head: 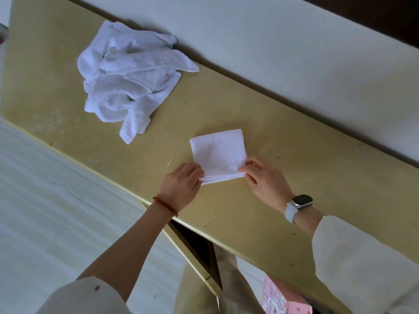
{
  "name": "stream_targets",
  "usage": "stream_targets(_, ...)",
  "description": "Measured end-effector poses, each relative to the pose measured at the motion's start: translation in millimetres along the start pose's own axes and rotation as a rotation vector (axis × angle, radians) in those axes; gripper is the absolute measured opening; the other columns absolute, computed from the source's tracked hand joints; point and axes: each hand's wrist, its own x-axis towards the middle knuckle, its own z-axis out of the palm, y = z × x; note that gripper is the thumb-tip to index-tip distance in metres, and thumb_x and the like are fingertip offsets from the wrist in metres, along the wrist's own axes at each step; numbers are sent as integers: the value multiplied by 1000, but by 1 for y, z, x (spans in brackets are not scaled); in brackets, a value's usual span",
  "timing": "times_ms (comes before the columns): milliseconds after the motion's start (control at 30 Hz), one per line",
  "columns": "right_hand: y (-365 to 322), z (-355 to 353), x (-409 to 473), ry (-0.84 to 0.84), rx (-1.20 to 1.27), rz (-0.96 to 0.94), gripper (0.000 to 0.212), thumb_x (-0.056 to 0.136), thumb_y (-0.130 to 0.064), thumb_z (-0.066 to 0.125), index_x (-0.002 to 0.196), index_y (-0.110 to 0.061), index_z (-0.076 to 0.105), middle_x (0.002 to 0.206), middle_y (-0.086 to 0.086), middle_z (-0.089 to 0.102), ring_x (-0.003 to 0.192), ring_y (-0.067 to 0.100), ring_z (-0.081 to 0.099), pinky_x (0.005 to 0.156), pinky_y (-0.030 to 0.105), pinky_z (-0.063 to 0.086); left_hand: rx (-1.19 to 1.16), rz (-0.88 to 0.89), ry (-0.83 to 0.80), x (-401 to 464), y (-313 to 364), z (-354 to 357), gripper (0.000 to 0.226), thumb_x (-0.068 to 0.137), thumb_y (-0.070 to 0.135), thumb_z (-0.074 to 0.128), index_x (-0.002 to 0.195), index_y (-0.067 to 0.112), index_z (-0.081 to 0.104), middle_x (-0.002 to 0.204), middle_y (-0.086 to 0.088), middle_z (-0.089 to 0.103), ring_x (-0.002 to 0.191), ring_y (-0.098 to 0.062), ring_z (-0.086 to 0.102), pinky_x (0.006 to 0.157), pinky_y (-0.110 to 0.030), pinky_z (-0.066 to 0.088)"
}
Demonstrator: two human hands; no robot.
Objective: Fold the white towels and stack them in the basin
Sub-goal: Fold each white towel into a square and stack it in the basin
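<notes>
- Towels come in two lots: on the left, a crumpled heap of unfolded white towels (131,78) lies on the far part of the yellowish surface (283,200), close to the pale wall; how many are in it cannot be counted, since they are tangled together, though several edges show.
- Well apart from the heap, to its right and nearer the person, one folded towel (218,152) lies flat on the surface as a small layered square.
- The left hand (181,184), a red bead bracelet (165,206) on its wrist, pinches the near left corner of the folded towel between thumb and fingers.
- The right hand (265,180), wearing a watch (299,206) with a pale strap, pinches the near right corner the same way; the near edge looks slightly raised between the two hands.
- Counted: two hands, one folded towel, one heap, one bracelet, one watch. No basin is in view.
- Risk, as I judge it: if the two corners are lifted unevenly, or one pinch misses a layer, the layers could slide and the fold open out.
- A second risk: with the basin out of sight, carrying the towel there by its corners alone may let it droop and unfold on the way.
</notes>
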Motion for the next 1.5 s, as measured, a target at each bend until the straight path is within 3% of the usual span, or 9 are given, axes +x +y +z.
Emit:
stream_targets(133,1,1,-2,-1,16,1,18,73,8,67,85,-4,69,86,12,64,70,29,61,43,32,48,38,15,-22,-4,2,-2,18,80,18,50,79,13,68,82,0,67,65,-21,63,37,-21,41)
stream_targets(400,6,0,-3,-11,23,-20,16,74,10,65,85,-1,68,89,15,64,75,30,63,44,39,50,86,72,-4,-6,3,-3,21,80,18,53,73,17,72,83,1,71,65,-18,66,40,-18,41)
stream_targets(733,11,3,-11,-27,-19,-105,25,68,13,63,90,0,67,92,15,64,82,33,62,51,38,53,100,147,-17,-14,-2,2,17,80,16,58,86,15,74,87,-7,69,77,-24,66,48,-25,50)
stream_targets(933,-8,5,6,155,-192,-69,28,74,0,53,97,-4,68,95,13,65,82,31,61,68,39,51,122,76,10,-2,-3,-5,27,83,19,48,94,12,72,101,-10,67,97,-27,59,72,-34,48)
stream_targets(1033,-27,15,33,144,-243,-25,35,78,-4,47,109,-1,63,109,15,64,104,32,61,85,44,50,213,-72,-30,16,3,-3,34,85,14,43,107,4,67,118,-11,63,109,-28,60,82,-38,47)
stream_targets(1133,-35,32,52,14,-300,29,41,81,-2,54,121,5,54,128,20,54,123,36,48,105,52,34,329,-173,-168,26,10,5,41,86,16,36,117,2,61,128,-11,57,119,-25,53,91,-45,46)
stream_targets(1233,-33,45,56,-132,-332,81,47,94,-14,38,137,3,35,145,20,35,137,33,29,114,47,14,411,-176,-331,25,11,11,49,88,22,28,126,5,54,135,-8,51,126,-21,47,97,-51,41)
stream_targets(1333,-30,49,55,-169,-308,105,51,93,-21,28,138,2,34,146,20,33,137,35,27,114,50,19,444,-213,-411,22,7,16,54,90,27,20,134,7,43,141,-6,44,132,-18,39,103,-53,33)
stream_targets(1500,-22,49,51,-217,-318,113,54,93,-29,23,143,-7,26,150,19,22,140,37,16,115,48,13,301,-242,-529,17,-7,22,62,90,38,5,145,11,-1,156,-3,2,143,-17,-2,112,-51,-6)
